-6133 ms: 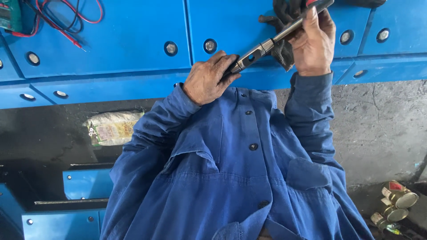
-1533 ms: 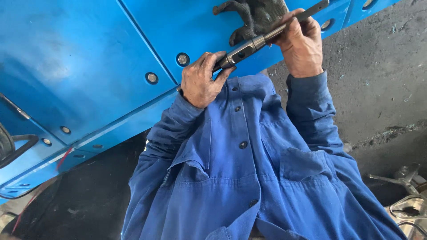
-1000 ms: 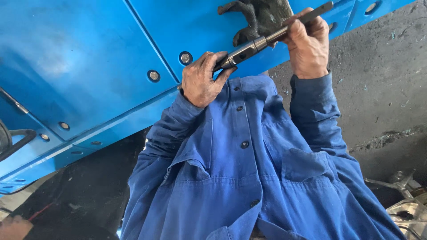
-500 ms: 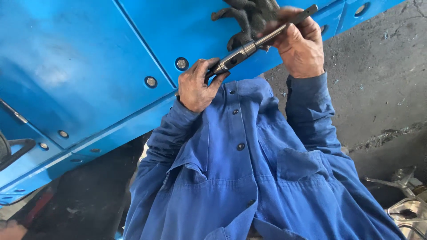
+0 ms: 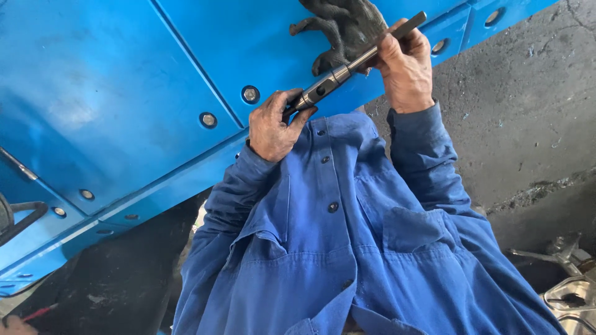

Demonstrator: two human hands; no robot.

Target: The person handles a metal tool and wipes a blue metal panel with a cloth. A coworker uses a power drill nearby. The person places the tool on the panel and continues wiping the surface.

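Steel shaft (image 5: 347, 65) held w/ both hands over blue panel (image 5: 124, 93). Left hand (image 5: 273, 127) pinches near end; right hand (image 5: 406, 68) wraps far end. Likely heavy, rigid, oily-slick: grip both ends. Dark glove (image 5: 341, 28) behind.

Background is mostly a big blue painted metal panel (image 5: 112, 93) with round bolt heads (image 5: 250, 94) dotted along its seams, catching bright daylight. Right side is rough grey concrete floor (image 5: 528, 111), cracked and stained. Some shiny metal parts (image 5: 571, 291) sit at the bottom right corner, and it's dark and shadowy under the panel's lower edge.
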